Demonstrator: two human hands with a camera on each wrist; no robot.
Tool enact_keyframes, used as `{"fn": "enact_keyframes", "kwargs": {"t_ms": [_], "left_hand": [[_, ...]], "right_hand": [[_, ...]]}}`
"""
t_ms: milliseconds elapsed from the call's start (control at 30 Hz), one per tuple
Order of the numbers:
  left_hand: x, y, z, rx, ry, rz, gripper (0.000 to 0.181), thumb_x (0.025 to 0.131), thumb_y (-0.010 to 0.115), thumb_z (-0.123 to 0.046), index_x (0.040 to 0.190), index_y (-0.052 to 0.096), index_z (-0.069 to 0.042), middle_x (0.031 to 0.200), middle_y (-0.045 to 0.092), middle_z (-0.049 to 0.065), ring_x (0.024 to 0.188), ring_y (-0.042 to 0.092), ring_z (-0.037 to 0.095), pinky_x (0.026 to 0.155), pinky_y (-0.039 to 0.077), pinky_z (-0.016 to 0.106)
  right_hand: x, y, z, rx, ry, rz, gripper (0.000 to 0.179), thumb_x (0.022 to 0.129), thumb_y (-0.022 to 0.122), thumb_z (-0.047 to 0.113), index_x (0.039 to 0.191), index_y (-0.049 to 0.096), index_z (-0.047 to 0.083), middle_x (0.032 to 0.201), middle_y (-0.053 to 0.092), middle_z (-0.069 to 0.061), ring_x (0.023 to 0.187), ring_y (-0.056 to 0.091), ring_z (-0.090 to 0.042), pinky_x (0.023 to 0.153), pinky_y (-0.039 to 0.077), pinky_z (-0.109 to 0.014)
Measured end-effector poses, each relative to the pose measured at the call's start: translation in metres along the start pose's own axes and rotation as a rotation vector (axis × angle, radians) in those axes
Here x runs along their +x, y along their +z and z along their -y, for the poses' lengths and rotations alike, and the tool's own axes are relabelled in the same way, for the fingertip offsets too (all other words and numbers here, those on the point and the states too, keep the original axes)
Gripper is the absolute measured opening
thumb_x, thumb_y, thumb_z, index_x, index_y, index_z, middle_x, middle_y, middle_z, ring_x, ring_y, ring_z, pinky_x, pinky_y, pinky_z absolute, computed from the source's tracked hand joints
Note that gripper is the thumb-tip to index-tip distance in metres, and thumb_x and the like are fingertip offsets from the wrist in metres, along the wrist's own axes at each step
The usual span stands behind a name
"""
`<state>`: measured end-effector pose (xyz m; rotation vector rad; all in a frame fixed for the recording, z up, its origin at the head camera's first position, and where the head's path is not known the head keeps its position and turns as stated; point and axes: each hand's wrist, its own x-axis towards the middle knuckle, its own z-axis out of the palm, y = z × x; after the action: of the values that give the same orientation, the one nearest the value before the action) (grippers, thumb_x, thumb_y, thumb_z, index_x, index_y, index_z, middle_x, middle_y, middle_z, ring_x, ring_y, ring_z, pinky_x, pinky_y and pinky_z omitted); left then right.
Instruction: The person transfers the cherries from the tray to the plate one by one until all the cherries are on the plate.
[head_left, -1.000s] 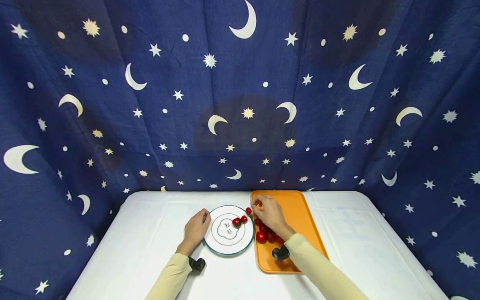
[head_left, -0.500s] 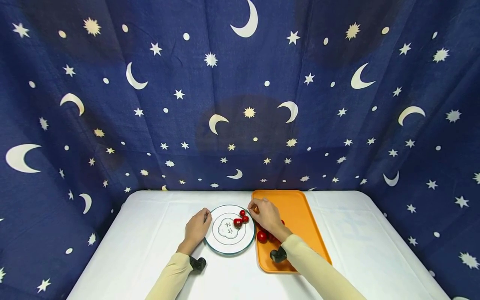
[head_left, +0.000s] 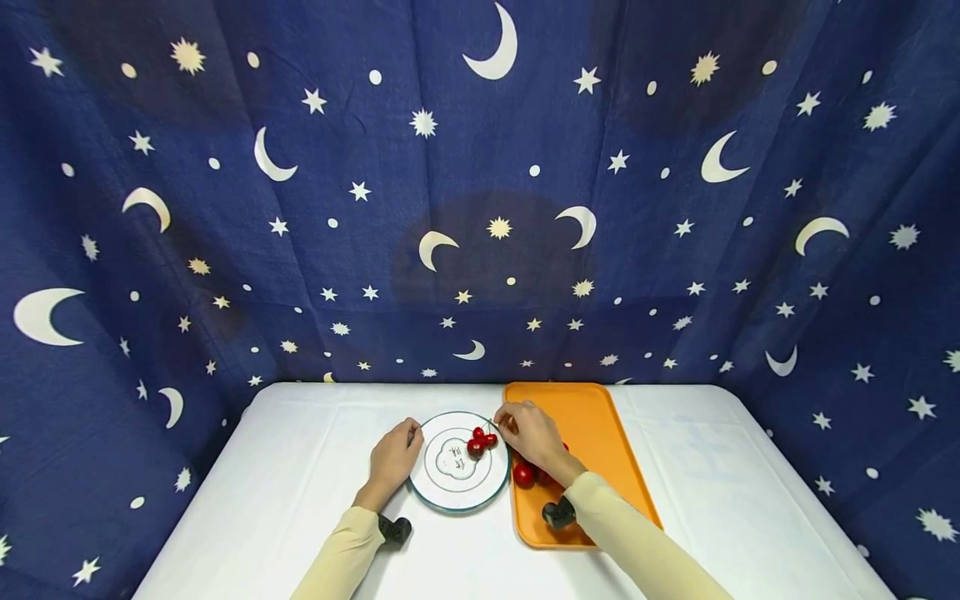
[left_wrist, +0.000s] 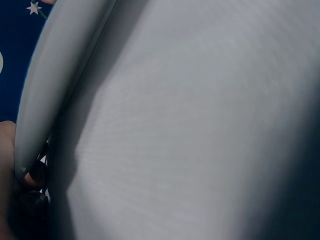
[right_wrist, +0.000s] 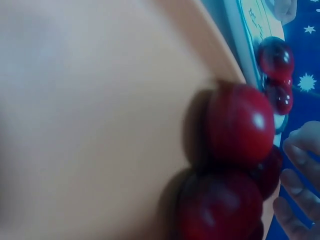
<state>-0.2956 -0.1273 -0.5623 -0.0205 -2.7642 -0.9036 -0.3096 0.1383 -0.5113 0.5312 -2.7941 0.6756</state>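
Note:
A white plate with a dark green rim and a printed flower outline stands left of centre. My left hand grips its left edge; in the left wrist view, fingers show on both sides of the plate's rim. Near the right of the plate lie a larger dark cherry and two smaller red cherries side by side. My right hand is over the plate's right edge, pinching a thin cherry stem at its fingertips. Several more cherries lie beneath that hand.
An orange tray under my right forearm carries the remaining cherries, seen close up as big red fruit in the right wrist view. White cloth covers the table. A blue curtain with moons and stars hangs behind.
My right hand has moved left and slightly down, from the tray edge to the plate's edge. The cherry on its stem has come down beside the others on the plate. My left hand stays put.

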Motion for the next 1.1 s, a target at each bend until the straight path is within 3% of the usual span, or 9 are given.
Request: {"fn": "enact_keyframes", "kwargs": {"t_ms": [267,533,800,1100], "left_hand": [[-0.002,0.002,0.001,0.002,0.005,0.000,0.017,0.101,0.055,-0.022,0.101,0.068,-0.011,0.086,0.070,0.005,0.076,0.065,0.020,0.071,0.052,0.041],[-0.003,0.000,-0.002,0.003,0.011,-0.011,0.018,0.101,0.055,-0.021,0.102,0.069,-0.010,0.088,0.072,0.007,0.077,0.066,0.022,0.071,0.053,0.043],[-0.005,0.000,-0.003,0.005,0.019,-0.024,0.018,0.101,0.055,-0.021,0.102,0.069,-0.009,0.089,0.072,0.007,0.079,0.068,0.024,0.072,0.054,0.045],[-0.004,0.000,-0.002,0.012,0.021,-0.025,0.018,0.101,0.055,-0.022,0.102,0.069,-0.010,0.093,0.073,0.008,0.083,0.071,0.028,0.073,0.055,0.047]], "right_hand": [[-0.008,-0.010,-0.014,0.026,0.024,0.050,0.013,0.089,0.077,0.015,0.101,0.073,0.018,0.093,0.071,0.004,0.087,0.059,-0.011,0.075,0.052,-0.034],[-0.017,-0.017,-0.027,0.030,0.021,0.113,0.020,0.093,0.074,0.025,0.110,0.071,0.014,0.107,0.073,-0.001,0.101,0.064,-0.019,0.093,0.055,-0.044],[-0.024,-0.019,-0.031,-0.031,-0.030,0.168,0.032,0.091,0.075,0.038,0.112,0.071,0.015,0.103,0.071,-0.001,0.096,0.058,-0.016,0.087,0.051,-0.041],[-0.021,-0.018,-0.033,-0.053,-0.050,0.179,0.018,0.089,0.077,0.032,0.101,0.073,0.020,0.096,0.070,0.002,0.089,0.054,-0.015,0.083,0.049,-0.038]]}}
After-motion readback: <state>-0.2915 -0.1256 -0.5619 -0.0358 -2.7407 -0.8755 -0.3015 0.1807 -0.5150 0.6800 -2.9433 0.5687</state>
